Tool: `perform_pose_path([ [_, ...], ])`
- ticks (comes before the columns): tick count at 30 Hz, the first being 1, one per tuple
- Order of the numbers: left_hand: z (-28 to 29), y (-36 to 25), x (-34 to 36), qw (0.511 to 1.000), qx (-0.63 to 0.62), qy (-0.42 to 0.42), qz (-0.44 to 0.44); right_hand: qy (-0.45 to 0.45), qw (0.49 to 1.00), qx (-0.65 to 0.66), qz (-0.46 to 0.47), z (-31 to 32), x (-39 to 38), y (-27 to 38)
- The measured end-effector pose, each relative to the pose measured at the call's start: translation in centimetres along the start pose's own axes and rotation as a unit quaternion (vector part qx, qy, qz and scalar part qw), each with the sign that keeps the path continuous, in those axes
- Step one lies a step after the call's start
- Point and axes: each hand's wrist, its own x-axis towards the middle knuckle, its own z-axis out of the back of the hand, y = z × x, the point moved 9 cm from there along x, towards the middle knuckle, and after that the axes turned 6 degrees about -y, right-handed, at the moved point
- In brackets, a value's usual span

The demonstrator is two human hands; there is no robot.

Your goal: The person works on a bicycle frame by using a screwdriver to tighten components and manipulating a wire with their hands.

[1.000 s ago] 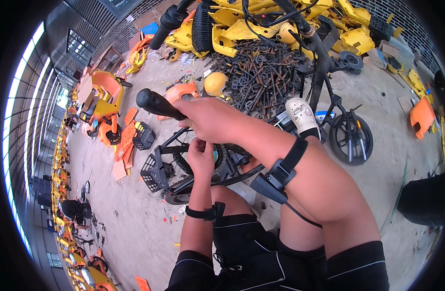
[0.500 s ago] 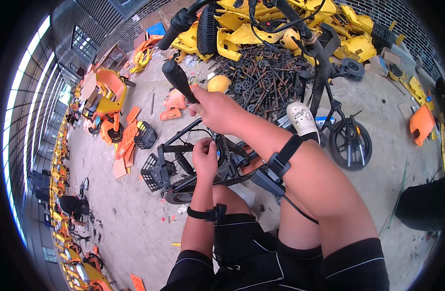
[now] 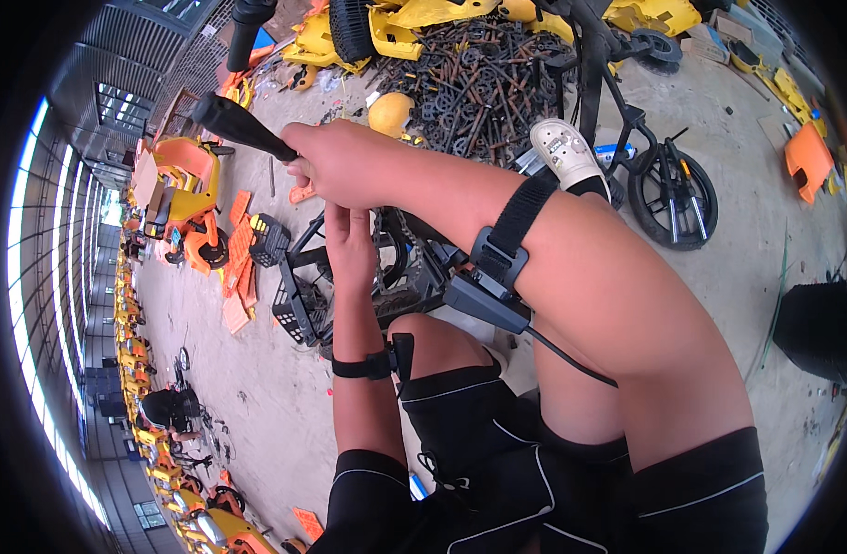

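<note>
My right hand (image 3: 336, 162) is closed around a tool with a tapered black handle (image 3: 243, 127), which sticks out up and to the left; the tool's other end is hidden. Directly beneath it is my left hand (image 3: 350, 245), fingers pointing up and drawn together against the right hand's underside. What those fingers hold, if anything, is hidden. Below and around both hands is a stripped black scooter frame (image 3: 299, 263), with a chain-like part and a wheel partly showing behind my left wrist.
Rusty metal parts (image 3: 484, 88) lie heaped ahead, with yellow body panels (image 3: 433, 11) behind. A front wheel (image 3: 673, 194) stands to the right, near my shoe (image 3: 567, 152). Orange panels (image 3: 239, 258) and a yellow-orange scooter (image 3: 179, 189) are at the left. A black bin-like object (image 3: 816, 332) sits far right.
My right hand has moved left and down with the black-handled tool, which now tilts further left. My left hand has risen up to meet it. The view has shifted too.
</note>
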Motion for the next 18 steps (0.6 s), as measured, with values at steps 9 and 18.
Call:
perform_pose_path([
  [9,1.3,3.7,2.3,0.983,-0.171,-0.049,0.047,-0.097,0.992,0.078,0.036,-1.9,0.1,-1.1],
  [18,-1.5,3.2,4.1,0.980,-0.190,0.031,0.053,-0.182,0.981,-0.051,0.038,5.2,-2.8,-2.7],
])
